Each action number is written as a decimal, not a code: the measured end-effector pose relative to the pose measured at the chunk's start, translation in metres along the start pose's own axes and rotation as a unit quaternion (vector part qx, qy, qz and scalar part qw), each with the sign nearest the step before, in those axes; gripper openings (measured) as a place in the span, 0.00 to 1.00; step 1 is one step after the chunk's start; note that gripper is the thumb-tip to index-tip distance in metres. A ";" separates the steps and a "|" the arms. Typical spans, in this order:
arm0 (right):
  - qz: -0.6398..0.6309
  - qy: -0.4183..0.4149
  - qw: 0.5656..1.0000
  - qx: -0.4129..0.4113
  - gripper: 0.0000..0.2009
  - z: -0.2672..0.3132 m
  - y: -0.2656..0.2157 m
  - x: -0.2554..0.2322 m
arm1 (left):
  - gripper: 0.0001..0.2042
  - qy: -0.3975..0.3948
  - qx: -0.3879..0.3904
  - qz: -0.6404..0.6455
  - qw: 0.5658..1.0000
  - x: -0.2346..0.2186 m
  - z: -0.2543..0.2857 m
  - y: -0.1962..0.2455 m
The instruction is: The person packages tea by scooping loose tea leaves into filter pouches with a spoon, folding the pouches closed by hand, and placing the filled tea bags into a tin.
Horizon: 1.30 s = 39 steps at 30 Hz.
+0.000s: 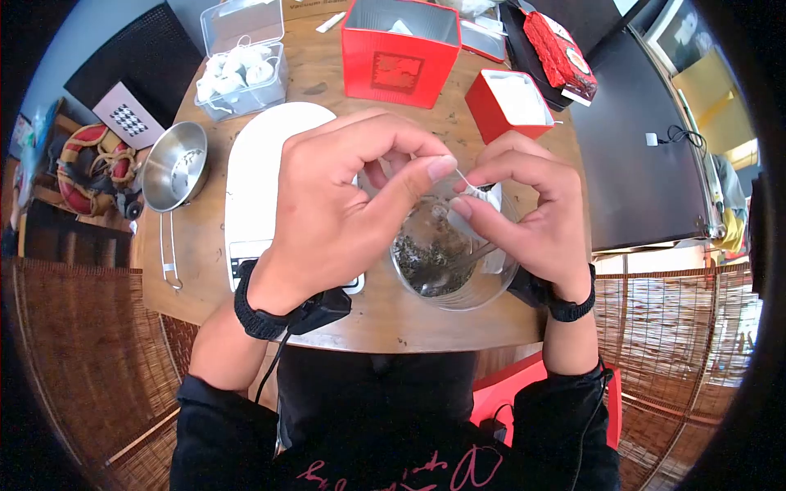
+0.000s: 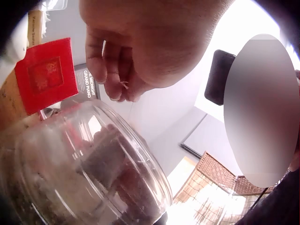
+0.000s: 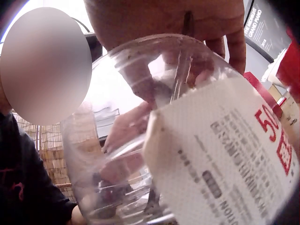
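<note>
My left hand (image 1: 344,196) pinches a thin white string (image 1: 463,176) between thumb and forefinger, above a clear plastic jar. At the string's other end, my right hand (image 1: 532,204) grips the gathered top of a small white drawstring bag (image 1: 491,196) with thumb and fingers. Dark dried leaf flakes (image 1: 430,258) lie in the jar (image 1: 442,306), and a utensil's handle (image 1: 485,250) leans inside it. In the left wrist view, a short string end (image 2: 124,85) shows at the left fingertips. The right wrist view shows the jar's printed white label (image 3: 211,154).
Left of the jar are a white kitchen scale (image 1: 254,180) and a metal pan (image 1: 176,168) holding some flakes. Behind stand a clear box (image 1: 246,102) of filled white bags, a large red box (image 1: 401,69) and a smaller red box (image 1: 491,106). The table's front edge runs near my body.
</note>
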State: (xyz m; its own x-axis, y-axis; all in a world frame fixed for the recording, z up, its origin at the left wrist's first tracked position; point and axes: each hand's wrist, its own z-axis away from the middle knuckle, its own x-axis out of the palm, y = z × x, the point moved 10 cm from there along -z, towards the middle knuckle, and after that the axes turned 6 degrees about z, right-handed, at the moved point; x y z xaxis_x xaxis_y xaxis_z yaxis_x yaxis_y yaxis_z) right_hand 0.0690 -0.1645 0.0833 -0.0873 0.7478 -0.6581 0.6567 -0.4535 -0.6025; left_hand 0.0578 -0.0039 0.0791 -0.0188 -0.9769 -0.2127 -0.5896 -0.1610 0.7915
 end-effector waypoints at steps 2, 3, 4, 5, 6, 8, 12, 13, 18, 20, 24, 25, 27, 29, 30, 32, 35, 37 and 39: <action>-0.005 0.000 1.000 0.006 0.08 0.001 0.001 0.002 | 0.04 0.003 -0.007 0.008 1.000 -0.001 0.000 0.000; -0.007 0.004 1.000 0.010 0.08 0.000 0.001 0.001 | 0.04 0.004 -0.005 0.006 1.000 -0.002 0.000 0.001; -0.007 0.005 1.000 0.006 0.08 0.000 0.000 0.001 | 0.04 0.005 0.003 0.003 1.000 -0.001 0.000 0.001; 0.007 0.014 1.000 -0.002 0.09 0.000 -0.002 0.000 | 0.04 0.006 0.009 -0.001 1.000 -0.001 0.001 0.001; 0.020 0.022 1.000 -0.010 0.09 0.001 -0.003 -0.001 | 0.04 0.008 0.008 -0.005 1.000 0.000 0.001 0.001; 0.020 0.016 1.000 -0.016 0.09 0.003 -0.006 0.003 | 0.04 0.024 0.007 0.047 0.999 -0.002 0.002 0.000; 0.086 0.015 0.995 -0.056 0.11 0.001 -0.016 0.003 | 0.04 0.026 0.030 0.048 0.998 -0.003 0.002 0.002; 0.087 0.011 0.995 -0.055 0.11 0.002 -0.016 0.003 | 0.04 0.028 0.028 0.053 0.998 -0.003 0.002 0.002; 0.081 0.025 0.995 -0.047 0.14 0.003 -0.020 0.004 | 0.05 0.016 0.012 0.045 0.999 -0.004 0.000 0.003; 0.081 0.044 0.996 -0.017 0.15 0.007 -0.015 -0.001 | 0.06 0.029 0.014 0.039 0.999 -0.005 0.001 0.000; 0.071 0.061 0.996 -0.011 0.18 0.009 -0.012 -0.009 | 0.05 0.021 0.028 0.031 0.999 -0.001 0.002 0.005; 0.046 0.062 0.997 -0.015 0.17 0.009 -0.011 -0.007 | 0.05 0.016 0.040 0.010 0.999 -0.002 0.001 0.009; 0.033 0.060 0.997 -0.029 0.16 0.010 -0.013 -0.007 | 0.05 0.017 0.045 0.013 0.999 -0.001 0.001 0.009; 0.018 0.067 0.997 -0.022 0.16 0.011 -0.010 -0.006 | 0.05 0.019 0.042 0.012 0.999 -0.002 0.001 0.010; 0.003 0.073 0.997 -0.020 0.16 0.012 -0.009 -0.006 | 0.05 0.018 0.043 0.014 0.999 -0.002 0.002 0.010; -0.010 0.073 0.997 -0.007 0.16 0.012 -0.008 -0.008 | 0.04 0.005 0.021 0.006 1.000 0.000 0.002 0.005; -0.016 0.071 0.997 0.002 0.16 0.013 -0.002 -0.013 | 0.04 -0.004 0.003 0.030 1.000 0.004 0.001 0.002; -0.011 0.068 0.998 -0.002 0.17 0.016 0.004 -0.016 | 0.06 -0.010 -0.002 0.032 0.999 0.006 0.002 0.000; -0.069 0.083 0.994 0.025 0.14 0.016 0.017 -0.021 | 0.07 -0.012 -0.009 0.027 1.000 0.007 0.001 -0.002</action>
State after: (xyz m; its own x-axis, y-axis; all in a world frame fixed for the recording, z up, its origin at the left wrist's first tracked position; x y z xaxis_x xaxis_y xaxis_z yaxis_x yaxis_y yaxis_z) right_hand 0.0699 -0.1954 0.0792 -0.0463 0.8720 -0.4874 0.6080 -0.3625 -0.7063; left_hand 0.0585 -0.0100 0.0757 -0.0698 -0.9807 -0.1829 -0.5729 -0.1107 0.8121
